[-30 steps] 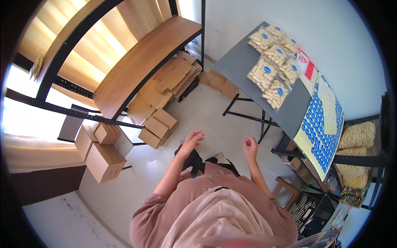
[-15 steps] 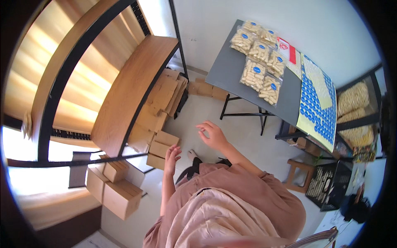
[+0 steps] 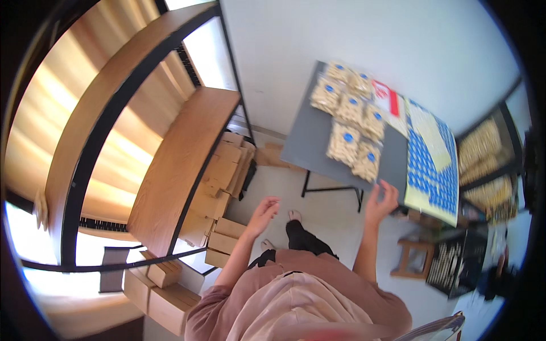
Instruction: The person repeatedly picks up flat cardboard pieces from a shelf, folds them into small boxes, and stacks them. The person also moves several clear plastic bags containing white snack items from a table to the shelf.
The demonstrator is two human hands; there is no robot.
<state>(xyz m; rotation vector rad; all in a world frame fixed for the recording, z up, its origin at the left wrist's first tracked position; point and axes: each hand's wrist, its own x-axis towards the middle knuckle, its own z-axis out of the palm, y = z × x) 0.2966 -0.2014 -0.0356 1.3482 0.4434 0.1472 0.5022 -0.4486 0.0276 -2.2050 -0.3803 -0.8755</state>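
Observation:
My right hand [image 3: 382, 203] is raised at the front edge of the grey table [image 3: 307, 133], just below the nearest clear bag of pale finger-shaped snacks [image 3: 365, 165]. Its thumb and fingers are apart, with nothing between them. My left hand [image 3: 264, 216] hangs over the floor between the shelf and the table, fingers loosely bent and empty. Several more bags of the same snacks [image 3: 343, 145], each with a round blue label, lie grouped on the table. Beside them is a sheet of round blue stickers [image 3: 418, 181], with a pale yellow strip [image 3: 437, 152] lying across it.
A wooden shelf with a black frame [image 3: 181, 153] stands at left, cardboard boxes [image 3: 199, 207] beneath it and more boxes [image 3: 169, 295] nearer me. A red-and-white packet [image 3: 388, 101] lies on the table. At right are a brown stool [image 3: 410, 258], a black crate [image 3: 455, 261] and a rack of bagged snacks [image 3: 482, 148].
My right hand has swung right, from over the floor to the table's front edge. My left hand has shifted slightly right. The whole view has shifted, and both my feet now show.

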